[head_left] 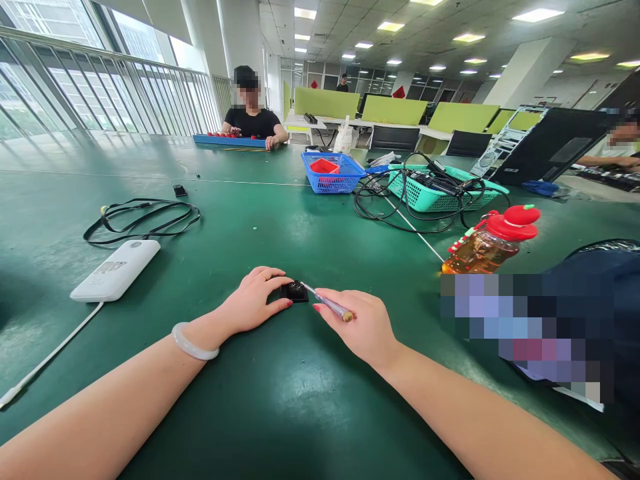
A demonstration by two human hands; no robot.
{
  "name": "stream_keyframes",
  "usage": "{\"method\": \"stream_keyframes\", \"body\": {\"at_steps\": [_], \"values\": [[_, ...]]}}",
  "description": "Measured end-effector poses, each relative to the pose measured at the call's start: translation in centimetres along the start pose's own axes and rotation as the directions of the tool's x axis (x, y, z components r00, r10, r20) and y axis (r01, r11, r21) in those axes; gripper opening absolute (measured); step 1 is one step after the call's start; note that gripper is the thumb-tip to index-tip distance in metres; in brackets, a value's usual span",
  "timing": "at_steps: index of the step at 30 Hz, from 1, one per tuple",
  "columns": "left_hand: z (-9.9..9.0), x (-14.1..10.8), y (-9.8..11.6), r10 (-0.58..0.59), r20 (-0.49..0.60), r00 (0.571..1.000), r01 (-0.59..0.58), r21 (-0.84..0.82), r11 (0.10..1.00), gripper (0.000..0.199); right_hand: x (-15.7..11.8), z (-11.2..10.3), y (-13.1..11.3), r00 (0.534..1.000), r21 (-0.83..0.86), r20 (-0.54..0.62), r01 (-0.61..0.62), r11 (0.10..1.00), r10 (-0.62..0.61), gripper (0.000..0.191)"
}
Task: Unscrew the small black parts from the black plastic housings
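Observation:
A small black square part (297, 291), with a shiny raised middle, lies on the green tabletop (300, 400). My left hand (253, 300), with a pale bangle at the wrist, closes thumb and fingertips on its left side. In my right hand (365, 327) is a screwdriver (333, 306) with a clear handle, gripped between thumb and fingers. Its thin metal tip points left and reaches the part's upper right edge; whether it touches I cannot tell. The exact kind of the black part is too small to make out.
At left are a white power bank (117, 270), a looped black cable (145, 220) and a small black piece (180, 191). Blue (333, 183) and green (425, 200) baskets, tangled cables and a red-lidded bottle (493, 243) stand ahead right. A person (253, 123) sits across the table.

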State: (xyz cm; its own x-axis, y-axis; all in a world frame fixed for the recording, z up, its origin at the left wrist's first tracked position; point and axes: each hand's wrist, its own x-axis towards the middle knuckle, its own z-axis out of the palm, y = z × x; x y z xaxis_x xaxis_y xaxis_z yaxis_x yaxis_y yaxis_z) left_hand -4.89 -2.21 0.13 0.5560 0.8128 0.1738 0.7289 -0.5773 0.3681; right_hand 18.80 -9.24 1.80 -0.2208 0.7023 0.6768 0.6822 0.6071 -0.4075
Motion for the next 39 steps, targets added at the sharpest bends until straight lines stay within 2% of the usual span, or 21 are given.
{"method": "stream_keyframes", "body": {"at_steps": [24, 28, 34, 39], "values": [[0.0, 0.0, -0.1, 0.012, 0.015, 1.0, -0.013, 0.024, 1.0, 0.045, -0.1, 0.2, -0.1, 0.999, -0.002, -0.024, 0.038, 0.999, -0.038, 0.021], [0.1, 0.1, -0.2, 0.02, 0.007, 1.0, -0.02, 0.031, 0.999, 0.045, 0.1, -0.4, -0.3, 0.996, -0.019, -0.032, 0.086, 0.996, -0.086, 0.02], [0.0, 0.1, -0.1, -0.005, 0.032, 0.999, 0.004, 0.034, 0.999, 0.043, 0.4, -1.1, -0.5, 0.977, -0.007, -0.121, 0.173, 0.985, -0.173, 0.018], [0.1, 0.0, -0.1, 0.006, 0.014, 1.0, -0.006, 0.029, 1.0, 0.042, 0.4, -1.0, -0.5, 0.986, -0.001, -0.075, 0.15, 0.989, -0.149, 0.019]]}}
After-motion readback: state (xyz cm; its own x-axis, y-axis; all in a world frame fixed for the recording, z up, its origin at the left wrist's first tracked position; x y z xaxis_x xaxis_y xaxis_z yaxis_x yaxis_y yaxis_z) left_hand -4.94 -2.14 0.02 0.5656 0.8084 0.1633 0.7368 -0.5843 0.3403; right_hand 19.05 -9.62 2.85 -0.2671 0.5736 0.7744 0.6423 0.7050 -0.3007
